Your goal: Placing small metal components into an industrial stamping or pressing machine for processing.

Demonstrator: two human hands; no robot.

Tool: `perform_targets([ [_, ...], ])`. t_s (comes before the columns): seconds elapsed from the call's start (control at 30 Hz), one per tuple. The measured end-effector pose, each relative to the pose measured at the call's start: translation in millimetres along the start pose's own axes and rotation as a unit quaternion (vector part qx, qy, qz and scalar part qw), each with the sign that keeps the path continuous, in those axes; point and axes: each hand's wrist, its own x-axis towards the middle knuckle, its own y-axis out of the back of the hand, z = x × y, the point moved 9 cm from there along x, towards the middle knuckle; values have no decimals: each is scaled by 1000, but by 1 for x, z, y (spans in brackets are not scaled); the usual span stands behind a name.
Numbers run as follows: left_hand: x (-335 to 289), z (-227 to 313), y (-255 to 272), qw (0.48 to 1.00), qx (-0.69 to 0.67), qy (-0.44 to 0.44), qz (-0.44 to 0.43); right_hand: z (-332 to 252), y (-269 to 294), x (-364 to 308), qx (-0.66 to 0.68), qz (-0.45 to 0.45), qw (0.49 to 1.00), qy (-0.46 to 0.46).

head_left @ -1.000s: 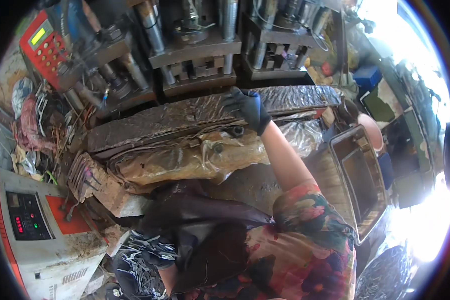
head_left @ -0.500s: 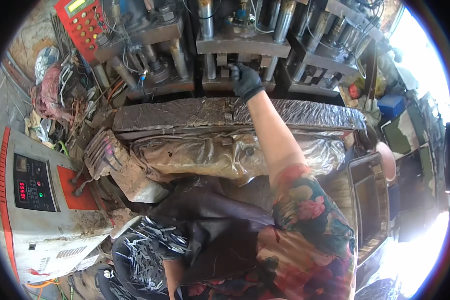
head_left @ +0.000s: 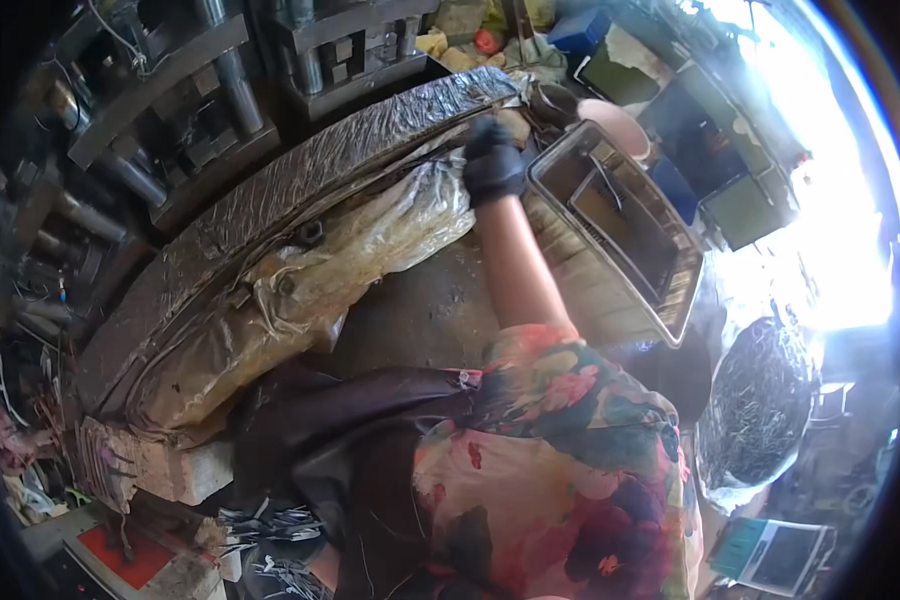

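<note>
My right hand (head_left: 494, 168), in a black glove, is over the right end of the plastic-wrapped ledge, beside a rectangular metal tray (head_left: 660, 318). Its fingers point away from me and are smeared by motion, so whether they hold anything does not show. At the lower left, my left hand (head_left: 308, 548) is mostly hidden under a bunch of thin grey metal strips (head_left: 270, 524), which it appears to grip. More loose strips (head_left: 282, 578) lie just below it in a dark container.
Heavy presses (head_left: 195, 120) with steel columns line the far left side, behind the wrapped ledge (head_left: 270, 180). Right of the tray are a pink round dish (head_left: 615, 128) and a plastic-lined basin (head_left: 755, 410) of dark strips. A pale block (head_left: 185, 470) stands at lower left.
My right hand has come away from the middle press to the tray side. The view has swung right, bringing the tray and basin further in. My left hand stays by the strips.
</note>
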Motion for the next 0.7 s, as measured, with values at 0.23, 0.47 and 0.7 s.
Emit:
perform_targets([
  [0.23,-27,13,-35,998,5,-66,1,64,-231,-293,-41,-575,768,-280],
  [0.47,-18,13,-67,991,-63,-112,19,38,-242,-450,-55,-665,566,-485],
  [0.7,-25,15,-72,993,-73,-86,25,24,-267,-513,-140,-814,453,-336],
])
